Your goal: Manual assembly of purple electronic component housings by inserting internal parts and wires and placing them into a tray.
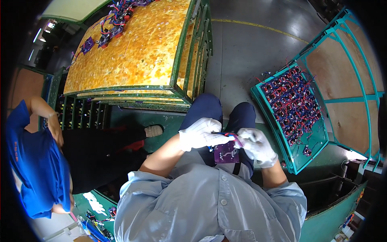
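A purple circuit board (pixel 226 154) hangs in front of my lap, with red and blue wires (pixel 231 135) bunched at its upper edge. My left hand (pixel 202 134), in a white glove, is closed with its fingers pressed together at the board's top and the wires. Close to it, my right hand (pixel 258 147), also gloved in white, pinches at the wires by the board's upper right corner. The gloved fingertips partly hide the wires and the top of the board.
A green-framed table (pixel 141 52) with a mottled yellow top bears several wired boards (pixel 115 30) ahead. To the right, a teal tray (pixel 300 161) holds many wired boards beside a teal-framed rack (pixel 354 68). A co-worker in a blue shirt (pixel 36 157) is at the left. A white glove (pixel 94 203) lies lower left.
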